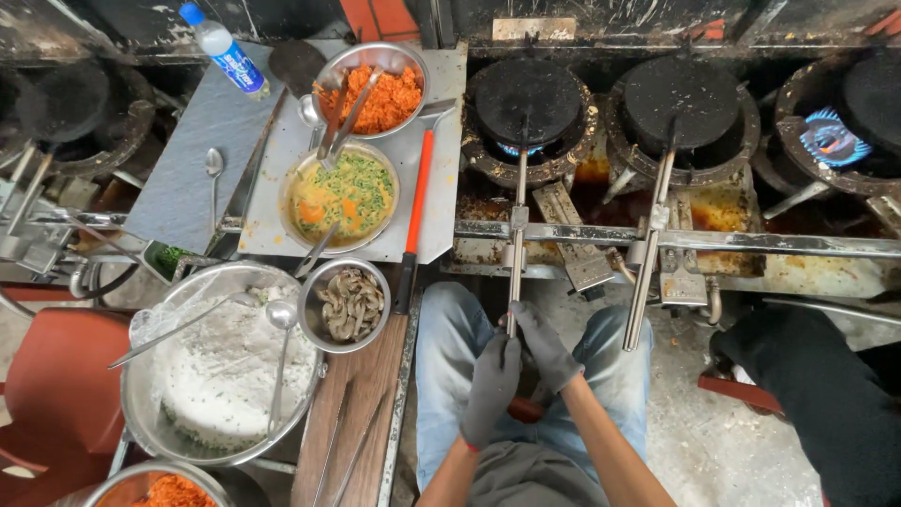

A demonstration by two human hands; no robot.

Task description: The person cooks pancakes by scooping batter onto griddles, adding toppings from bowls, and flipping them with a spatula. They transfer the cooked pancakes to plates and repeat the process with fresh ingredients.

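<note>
Gloved, both hands met over the person's lap: the left hand [493, 385] lay folded around the wrist side of the right, fingers pressed together on nothing of its own, while the right hand [542, 345] was pinched shut on the end of a long metal handle [517, 235]. That handle ran straight up across the steel rail [751, 240] to a round black pan [526, 99], closed flat like a lid on its mate and seated on the burner, with a little blue flame just showing beneath. So the pan was shut and on the heat, and judging by the grip it had yet to be opened or turned (its contents were hidden). A second pan [681, 101] sat just beside it, its handle untouched. On the bench to the left stood bowls of orange shreds [380, 94], green-flecked batter [343, 197], shrimp [351, 304] and a big white mix [230, 376], all still well filled.
</note>
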